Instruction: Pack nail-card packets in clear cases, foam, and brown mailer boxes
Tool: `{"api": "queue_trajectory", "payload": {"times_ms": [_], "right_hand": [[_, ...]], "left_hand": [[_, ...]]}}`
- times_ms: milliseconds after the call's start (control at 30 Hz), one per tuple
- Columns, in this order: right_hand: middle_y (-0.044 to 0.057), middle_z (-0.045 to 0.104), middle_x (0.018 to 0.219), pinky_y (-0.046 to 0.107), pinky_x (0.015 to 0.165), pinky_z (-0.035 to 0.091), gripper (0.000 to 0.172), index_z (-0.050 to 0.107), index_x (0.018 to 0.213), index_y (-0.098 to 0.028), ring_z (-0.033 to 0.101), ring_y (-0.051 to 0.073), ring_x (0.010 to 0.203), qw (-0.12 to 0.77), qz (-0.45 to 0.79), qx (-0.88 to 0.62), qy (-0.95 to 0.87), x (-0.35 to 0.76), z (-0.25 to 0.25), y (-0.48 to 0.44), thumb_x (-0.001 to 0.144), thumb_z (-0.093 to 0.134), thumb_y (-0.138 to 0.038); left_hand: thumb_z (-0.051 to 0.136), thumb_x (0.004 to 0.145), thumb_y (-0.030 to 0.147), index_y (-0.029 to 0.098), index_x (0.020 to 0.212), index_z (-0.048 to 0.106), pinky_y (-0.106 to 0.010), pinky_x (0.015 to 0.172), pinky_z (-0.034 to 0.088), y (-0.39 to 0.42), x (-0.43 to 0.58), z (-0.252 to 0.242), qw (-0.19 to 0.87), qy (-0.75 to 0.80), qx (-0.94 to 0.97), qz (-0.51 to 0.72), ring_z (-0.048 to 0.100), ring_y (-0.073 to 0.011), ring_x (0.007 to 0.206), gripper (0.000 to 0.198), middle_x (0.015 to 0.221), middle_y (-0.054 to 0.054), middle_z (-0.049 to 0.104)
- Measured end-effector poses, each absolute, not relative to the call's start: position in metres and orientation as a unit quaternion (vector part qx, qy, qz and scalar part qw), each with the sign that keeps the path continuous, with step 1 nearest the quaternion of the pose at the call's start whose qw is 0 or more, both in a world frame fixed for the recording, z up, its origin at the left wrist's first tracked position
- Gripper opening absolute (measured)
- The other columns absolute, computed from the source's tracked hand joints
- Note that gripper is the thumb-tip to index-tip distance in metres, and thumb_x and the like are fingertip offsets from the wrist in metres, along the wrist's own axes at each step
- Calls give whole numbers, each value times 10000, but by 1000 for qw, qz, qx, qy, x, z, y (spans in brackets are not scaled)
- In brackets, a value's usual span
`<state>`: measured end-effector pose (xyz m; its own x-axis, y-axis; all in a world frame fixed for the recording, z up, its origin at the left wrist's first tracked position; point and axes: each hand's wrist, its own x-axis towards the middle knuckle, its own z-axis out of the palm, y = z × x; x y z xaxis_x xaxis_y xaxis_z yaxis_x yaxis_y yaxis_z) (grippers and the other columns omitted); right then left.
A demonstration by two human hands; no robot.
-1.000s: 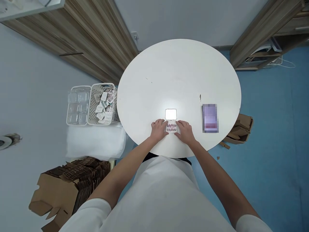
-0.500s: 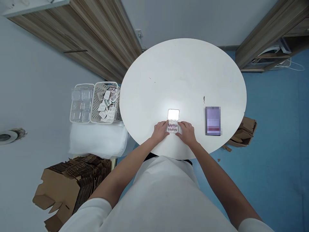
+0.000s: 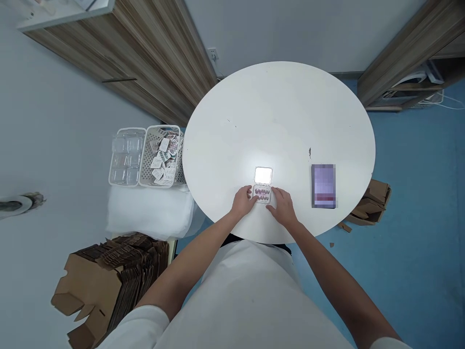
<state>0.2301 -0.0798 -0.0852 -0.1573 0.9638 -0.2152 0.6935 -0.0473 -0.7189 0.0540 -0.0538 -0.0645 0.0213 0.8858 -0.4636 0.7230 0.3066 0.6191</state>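
A small clear plastic box (image 3: 262, 194) lies on the white table with its lid (image 3: 263, 175) folded back, away from me. Inside sit two rows of pinkish-purple pieces that look like press-on nails. My left hand (image 3: 242, 201) is at the box's left side, its thumb reaching over the near left corner and its fingers apart from the thumb. At the right side is my right hand (image 3: 284, 205), thumb and forefinger spread, the forefinger by the box's right edge and the thumb near its front corner. Whether the fingertips press on the box is too small to tell.
The oval white table (image 3: 279, 111) holds a purple, pixelated rectangular object (image 3: 323, 186) on the right. Left of it stand a white basket (image 3: 144, 162) of printed cards and another with clear boxes (image 3: 127, 157). Folded cardboard (image 3: 90, 276) is stacked lower left; a carton (image 3: 376, 201) stands right.
My left thumb has moved from the box's edge onto its near left corner. My right hand has shifted slightly off the box's side. The whole view has moved a little.
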Motion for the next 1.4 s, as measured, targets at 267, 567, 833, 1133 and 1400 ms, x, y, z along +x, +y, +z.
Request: {"api": "queue_trajectory", "payload": {"times_ms": [267, 567, 833, 1133, 1400], "right_hand": [[87, 438, 1146, 373, 729, 502, 674, 315, 1280, -239, 535, 190, 859, 242, 510, -647, -513, 216, -80, -83, 669, 587, -324], [69, 460, 1122, 341, 725, 500, 618, 402, 1230, -236, 517, 167, 860, 265, 580, -653, -408, 214, -76, -82, 645, 601, -259], [56, 473, 1142, 315, 718, 485, 580, 447, 1198, -254, 531, 148, 849, 326, 586, -659, -341, 192, -44, -115, 639, 604, -244], [66, 519, 1118, 306, 674, 470, 541, 480, 1164, -247, 568, 134, 786, 386, 567, -637, -351, 142, 3, -158, 638, 607, -255], [60, 515, 1075, 296, 688, 467, 509, 505, 1138, -243, 566, 115, 734, 475, 536, -611, -337, 114, 36, -179, 646, 626, -280]], "left_hand": [[595, 703, 251, 184, 987, 518, -270, 659, 477, -48, 59, -67, 422, 715, 546, 110, 542, -108, 665, 301, 871, -19, 574], [631, 668, 231, 186, 956, 524, -241, 634, 453, -51, 48, -76, 486, 680, 526, 158, 485, -85, 623, 310, 796, 2, 537], [636, 680, 360, 170, 958, 544, -238, 612, 419, -66, 21, -51, 562, 618, 512, 202, 469, -90, 627, 349, 813, -21, 528], [586, 707, 439, 179, 936, 562, -243, 625, 421, -83, -24, -3, 604, 552, 514, 259, 531, -104, 648, 348, 900, -39, 570], [580, 714, 428, 162, 886, 555, -224, 603, 413, -103, -52, 29, 659, 480, 496, 299, 523, -102, 638, 317, 744, -9, 556]]}}
